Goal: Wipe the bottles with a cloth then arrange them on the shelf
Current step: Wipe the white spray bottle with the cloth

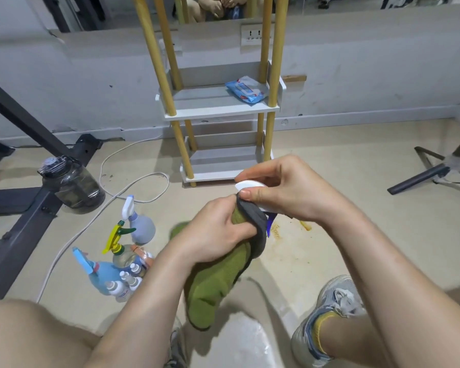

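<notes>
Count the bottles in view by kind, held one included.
Spray bottles: 4, three on the floor, one held in the cloth
Small capped bottles: 4 visible
Jug: 1
Total: 9

Bare indoor workroom or studio. Beyond the grip, a small shelf unit (221,114) stands against a scuffed grey wall (64,75) carrying a socket plate (252,35) and a mirror strip (356,2). Left of the grip lies a black metal frame (11,199); to the right, tripod legs (420,179) rest on plain flooring (356,208).
</notes>
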The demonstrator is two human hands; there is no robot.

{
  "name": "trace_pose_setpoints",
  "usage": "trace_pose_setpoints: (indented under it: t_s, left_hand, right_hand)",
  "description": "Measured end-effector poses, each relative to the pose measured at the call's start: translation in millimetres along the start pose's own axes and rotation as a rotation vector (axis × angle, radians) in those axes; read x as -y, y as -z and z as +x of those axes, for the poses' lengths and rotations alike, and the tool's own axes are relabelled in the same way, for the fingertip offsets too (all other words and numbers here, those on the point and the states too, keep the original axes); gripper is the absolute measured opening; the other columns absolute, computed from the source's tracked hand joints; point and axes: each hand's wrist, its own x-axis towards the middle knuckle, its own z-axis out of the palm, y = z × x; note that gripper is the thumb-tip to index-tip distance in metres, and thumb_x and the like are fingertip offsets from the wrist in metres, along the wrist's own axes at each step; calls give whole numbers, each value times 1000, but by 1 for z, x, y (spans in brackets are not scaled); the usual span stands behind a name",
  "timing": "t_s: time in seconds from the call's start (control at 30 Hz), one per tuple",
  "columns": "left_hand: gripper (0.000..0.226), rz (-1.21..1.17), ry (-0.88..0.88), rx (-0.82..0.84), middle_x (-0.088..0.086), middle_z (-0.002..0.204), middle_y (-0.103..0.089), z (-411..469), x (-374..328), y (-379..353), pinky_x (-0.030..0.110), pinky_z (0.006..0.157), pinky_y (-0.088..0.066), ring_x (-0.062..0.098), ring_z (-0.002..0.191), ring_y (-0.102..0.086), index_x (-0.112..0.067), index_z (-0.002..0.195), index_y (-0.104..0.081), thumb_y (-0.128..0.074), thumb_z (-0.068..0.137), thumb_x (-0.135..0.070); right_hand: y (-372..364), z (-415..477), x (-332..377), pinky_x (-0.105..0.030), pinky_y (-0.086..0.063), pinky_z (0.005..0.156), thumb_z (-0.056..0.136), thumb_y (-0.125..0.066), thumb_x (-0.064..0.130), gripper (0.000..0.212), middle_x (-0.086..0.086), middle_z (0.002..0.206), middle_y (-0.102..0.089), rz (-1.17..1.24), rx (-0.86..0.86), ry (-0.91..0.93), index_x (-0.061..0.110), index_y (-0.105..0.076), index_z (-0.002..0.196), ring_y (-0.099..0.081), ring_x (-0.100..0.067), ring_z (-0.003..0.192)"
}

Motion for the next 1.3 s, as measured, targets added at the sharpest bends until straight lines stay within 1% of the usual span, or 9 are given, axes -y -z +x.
trace_pose_setpoints:
  t_s: [0.07,0.17,0.33,0.5,0.7,0.87,1.03,1.17,1.3]
  left_hand:
    - [17,-102,-16,-35,-11,100,-70,-1,6,0,24,84,-47,6,96,-63,-21,102,-65,-66,85,-17]
    - [12,-312,54,-157,-21,91,-69,0,12,2,26,82,-47,0,88,-62,-26,97,-66,-61,87,-30]
    - [30,-470,98,-291,-11,89,-69,4,4,0,41,88,-51,11,89,-63,-25,94,-65,-51,81,-48]
    - [21,-506,175,-471,-1,86,-71,3,-2,-5,41,79,-51,13,81,-61,-19,89,-65,-49,88,-34]
    - [22,-729,225,-520,9,84,-74,8,4,-5,55,82,-54,22,81,-64,-15,80,-73,-52,85,-11]
    - [32,-772,285,-635,3,86,-76,9,7,-18,52,88,-54,21,81,-66,-22,81,-76,-52,74,-2]
    - [26,-851,349,-669,7,91,-76,11,5,-29,53,90,-55,25,86,-67,-21,90,-76,-59,75,-8]
    - [18,-1133,362,-613,12,85,-74,8,0,-27,35,74,-57,24,77,-67,-9,90,-72,-58,92,2]
    - [27,-1169,266,-724,9,79,-72,2,4,-10,31,67,-55,19,70,-65,-12,80,-74,-56,93,3]
  right_hand:
    - [14,-3,-1,-22,-48,58,86,-71,34,44,3,102,-74,166,77,-28,31,-62,129,-56,-7,67]
    - [29,-13,-19,-34,-49,90,78,-59,69,60,6,116,-72,553,53,-142,45,-51,133,-65,-9,97]
    - [-35,-34,-35,-25,-51,91,79,-76,24,53,9,118,-70,416,239,-201,25,-59,129,-65,-5,107]
    - [-58,-35,-35,-21,-41,105,67,-86,50,95,31,132,-56,201,74,-122,45,-33,146,-51,12,122]
    - [-65,-33,-29,-29,-42,109,71,-72,64,89,28,135,-56,198,10,-115,43,-32,148,-52,7,124]
    - [-71,-30,-19,-32,-45,107,98,-53,48,30,21,119,-64,347,1,-237,37,-53,126,-59,1,115]
    - [-80,-18,-21,-37,-43,108,95,-36,67,56,11,117,-69,396,-214,-284,27,-65,121,-61,-6,114]
    - [-69,-11,-26,-36,-48,90,99,-43,55,54,-11,97,-71,264,-380,-286,6,-66,100,-64,-26,96]
    - [-48,-9,-25,-33,-46,86,102,-42,48,44,-8,103,-71,235,-384,-286,11,-66,102,-63,-25,100]
